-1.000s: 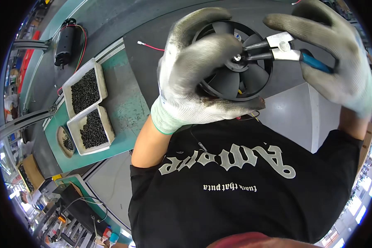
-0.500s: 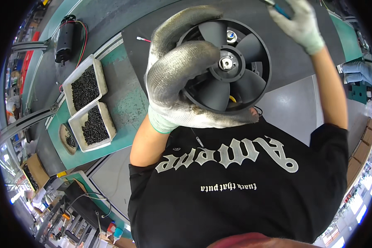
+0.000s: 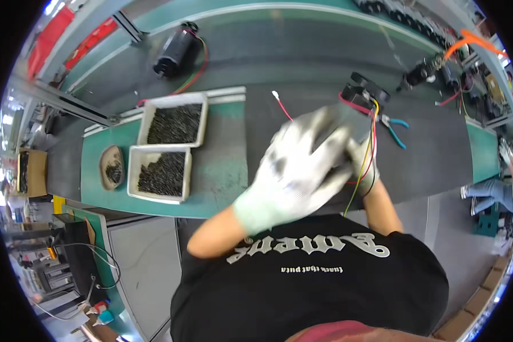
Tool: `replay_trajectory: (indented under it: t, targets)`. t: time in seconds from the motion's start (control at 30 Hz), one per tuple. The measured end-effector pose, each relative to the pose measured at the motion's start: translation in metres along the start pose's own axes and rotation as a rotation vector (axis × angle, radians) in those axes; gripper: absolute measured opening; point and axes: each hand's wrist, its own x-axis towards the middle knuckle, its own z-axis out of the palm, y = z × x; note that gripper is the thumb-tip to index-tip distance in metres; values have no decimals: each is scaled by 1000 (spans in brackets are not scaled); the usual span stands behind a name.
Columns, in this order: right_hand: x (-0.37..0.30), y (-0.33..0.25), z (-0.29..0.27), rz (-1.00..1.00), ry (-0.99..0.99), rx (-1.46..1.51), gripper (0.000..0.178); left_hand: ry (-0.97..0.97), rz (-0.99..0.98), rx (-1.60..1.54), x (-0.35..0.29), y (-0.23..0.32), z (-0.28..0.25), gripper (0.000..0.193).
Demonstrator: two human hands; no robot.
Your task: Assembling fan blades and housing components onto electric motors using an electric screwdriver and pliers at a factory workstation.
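Observation:
My gloved left hand [image 3: 305,165] is over the middle of the dark mat, its fingers smeared by motion. Dark surfaces show between those fingers, but what they belong to is hard to make out. Close beside it on the right is my gloved right hand [image 3: 362,159], with its fingers mostly hidden. Yellow, red and black wires [image 3: 373,137] hang across the right hand from a black part [image 3: 366,94] just beyond it. Pliers with turquoise handles [image 3: 398,134] lie on the mat to the right of that hand. A red lead with a white connector [image 3: 276,96] sticks out past the left hand.
Two white trays [image 3: 137,171] of small black pieces stand on the left, with a shallow dish [image 3: 104,165] next to them. A black cylindrical motor [image 3: 178,50] with coloured wires lies at the far left. A dark tool [image 3: 422,73] with an orange hose [image 3: 470,39] is at far right.
The black fan my left hand held up is no longer plainly visible. Both hands have come together lower over the mat. The blue-handled tool has left my right hand; pliers now lie on the mat.

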Motion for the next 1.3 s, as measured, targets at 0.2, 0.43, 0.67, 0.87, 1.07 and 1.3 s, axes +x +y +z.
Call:
replay_trajectory:
  t: [0.2,0.43,0.67,0.87,1.07,1.3]
  targets:
    - [208,1,-34,405,-35,-280,40,-685,-819,-219,-190,-21,-94,17]
    - [363,5,-17,-172,12,-1632,68,-481,-933,-98,-283,-57,18,32]
    - [233,53,316,154,-868,-374,42,-938,-804,-396,-259,-82,32,52]
    - [258,129,390,200,-495,-158,36,-844,-706,-352,-247,-79,36,54]
    - [259,108,404,631,-542,46,27,-785,-663,-177,-265,-79,65,43]
    - [282,143,357,175,-317,-389,53,-814,-644,-623,-263,-87,68,39]
